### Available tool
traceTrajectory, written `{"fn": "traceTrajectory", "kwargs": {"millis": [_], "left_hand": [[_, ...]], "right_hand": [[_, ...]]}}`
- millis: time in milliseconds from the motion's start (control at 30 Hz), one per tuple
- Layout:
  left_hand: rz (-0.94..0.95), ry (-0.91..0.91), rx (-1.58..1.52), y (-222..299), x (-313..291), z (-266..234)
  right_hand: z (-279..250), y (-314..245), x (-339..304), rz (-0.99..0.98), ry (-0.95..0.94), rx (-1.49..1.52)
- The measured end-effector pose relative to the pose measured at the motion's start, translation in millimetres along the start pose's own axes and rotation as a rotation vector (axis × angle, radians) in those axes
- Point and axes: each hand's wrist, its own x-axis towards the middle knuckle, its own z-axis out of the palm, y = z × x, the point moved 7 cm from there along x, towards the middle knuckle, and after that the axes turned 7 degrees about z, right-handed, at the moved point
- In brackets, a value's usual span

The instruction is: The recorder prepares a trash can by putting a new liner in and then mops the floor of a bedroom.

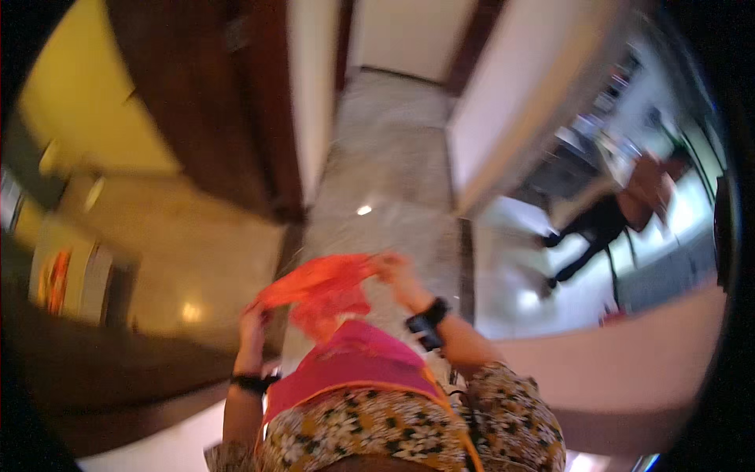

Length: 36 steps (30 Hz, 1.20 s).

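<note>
Between left fingers (255,311) and right fingers (385,265), one thin red sheet (326,287) is held, pinched by both; behind, two black wristbands (253,383) worn.

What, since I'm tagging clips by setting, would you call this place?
Probably an indoor corridor, perhaps in a home: narrow grey floor between pale walls, and a room with another person at right.
</note>
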Motion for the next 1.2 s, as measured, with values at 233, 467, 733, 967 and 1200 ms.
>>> {"fn": "traceTrajectory", "kwargs": {"millis": [233, 467, 733, 967, 1200], "left_hand": [[0.001, 0.078, 0.621, -42.6, 57.6, -39.4], [0.003, 0.383, 0.081, 42.9, 84.2, -42.3], [0.367, 0.486, 0.336, 160.7, 142.4, -9.2], [0.287, 0.641, 0.269, 118.1, 216.4, -120.5], [0.071, 0.881, 0.448, 167.9, 249.0, -283.6]], "right_hand": [[33.5, -18.1, 133.1, 0.218, -0.021, 0.118], [195.0, -17.3, 282.7, 0.187, -0.423, -0.11], [360.1, 34.2, 291.5, 0.418, -1.074, -0.211], [462.3, 31.6, 313.2, 0.375, -1.26, -0.343], [561.1, 32.0, 438.8, 0.074, -1.409, -0.876]]}}
